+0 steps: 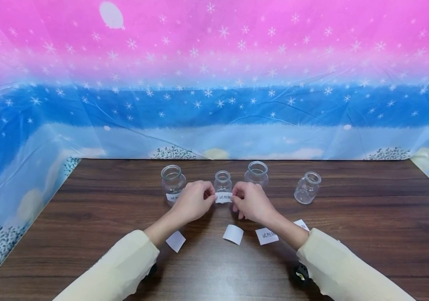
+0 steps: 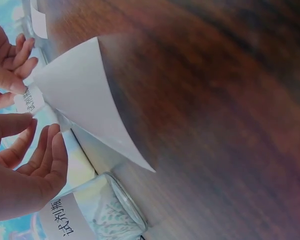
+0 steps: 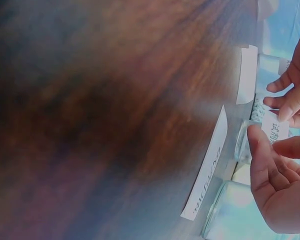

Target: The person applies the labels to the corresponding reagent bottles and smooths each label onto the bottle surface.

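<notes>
A small clear glass bottle (image 1: 222,182) stands upright between the two hands. Across its lower front lies a white label (image 1: 223,197) printed with dark Chinese characters. My left hand (image 1: 193,201) pinches the label's left end between thumb and finger. At the other end, the right hand (image 1: 253,202) pinches it the same way. Both hands and the label's print (image 2: 36,101) also show in the left wrist view. Just behind the left hand is a wider glass jar (image 1: 173,182) with a similar label on its front, partly hidden by that hand.
Behind the right hand stands another wide jar (image 1: 257,174), and a small bottle (image 1: 307,190) is farther right. Near the forearms lie a blank paper piece (image 1: 176,241), a curled one (image 1: 233,234) and printed labels (image 1: 267,236). A patterned cloth (image 1: 214,104) hangs beyond the wooden table (image 1: 368,234).
</notes>
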A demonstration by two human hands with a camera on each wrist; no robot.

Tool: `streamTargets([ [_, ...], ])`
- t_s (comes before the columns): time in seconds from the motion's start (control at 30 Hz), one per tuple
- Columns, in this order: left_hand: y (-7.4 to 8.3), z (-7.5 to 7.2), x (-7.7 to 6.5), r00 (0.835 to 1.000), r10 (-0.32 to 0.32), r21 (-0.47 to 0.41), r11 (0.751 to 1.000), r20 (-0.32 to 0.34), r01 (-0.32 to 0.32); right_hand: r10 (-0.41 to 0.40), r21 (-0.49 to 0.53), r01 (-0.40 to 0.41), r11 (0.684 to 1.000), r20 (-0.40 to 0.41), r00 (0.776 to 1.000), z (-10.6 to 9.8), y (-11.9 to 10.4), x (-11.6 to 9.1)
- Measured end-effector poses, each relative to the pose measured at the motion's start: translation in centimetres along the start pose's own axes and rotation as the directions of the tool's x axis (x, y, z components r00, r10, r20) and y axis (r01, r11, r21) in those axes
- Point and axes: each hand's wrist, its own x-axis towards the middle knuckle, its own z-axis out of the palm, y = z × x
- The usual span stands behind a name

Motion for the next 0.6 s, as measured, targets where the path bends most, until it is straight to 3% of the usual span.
streamTargets([
  [0.33, -0.22, 0.18, -0.05, 1.000, 0.012, 0.008, 1.000, -0.011, -0.012, -0.004, -0.014, 0.004, 1.000, -0.014, 1.000, 0.16, 0.20, 0.17],
  [0.6, -0.17, 0.13, -0.09, 1.000, 0.017, 0.004, 1.000, -0.012, -0.017, 0.042, -0.015, -0.042, 0.999, -0.011, 0.999, 0.07, 0.12, 0.09],
])
